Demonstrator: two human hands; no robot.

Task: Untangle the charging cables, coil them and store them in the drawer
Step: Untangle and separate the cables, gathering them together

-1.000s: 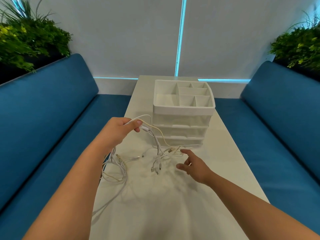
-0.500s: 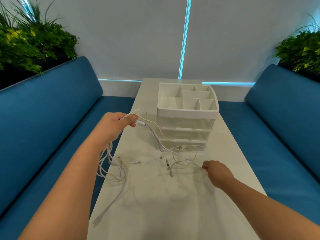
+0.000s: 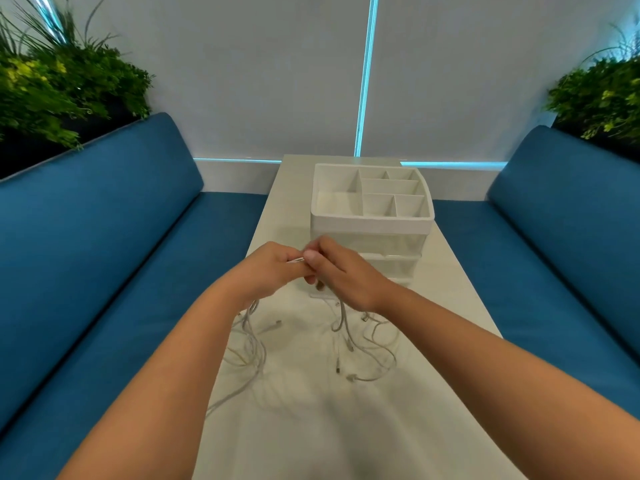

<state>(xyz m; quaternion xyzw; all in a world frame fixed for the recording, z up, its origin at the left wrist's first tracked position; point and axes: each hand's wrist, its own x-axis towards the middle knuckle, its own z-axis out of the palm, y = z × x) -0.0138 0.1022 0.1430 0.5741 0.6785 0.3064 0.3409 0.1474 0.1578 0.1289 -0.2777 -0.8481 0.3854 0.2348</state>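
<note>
The charging cables [image 3: 349, 344] are held up in front of the drawer unit [image 3: 372, 216], between the 2 hands, which are brought together just before its lower drawers. A short white length of cable is pinched between thumb and fingers [image 3: 294, 255] of the left hand [image 3: 268, 271], its exposed bit lying roughly level and pointing across toward the right hand [image 3: 341, 271]. The right thumb is pressed against that same bit, and the remaining right fingers are curled round strands that drop out beneath the palm.

From the 2 hands the cables are seen hanging down to the counter [image 3: 311, 427] in 2 loose bunches, their long axes running mostly toward the camera, away from the drawer unit. The bunch under the left hand is trailed in loops, with 1 strand drawn out toward the near left edge of the counter. The bunch under the right hand is spread in wider loops, and about 4 connector ends are visible lying on the counter there, pointing toward the camera. The exact number of cables cannot be told from the tangle.

1 drawer unit is seen, with a divided tray on top and clear drawers below, all shut. 2 blue benches [image 3: 104, 237] are set to either side of the drawer unit, and 2 plants [image 3: 62, 84] behind them.
</note>
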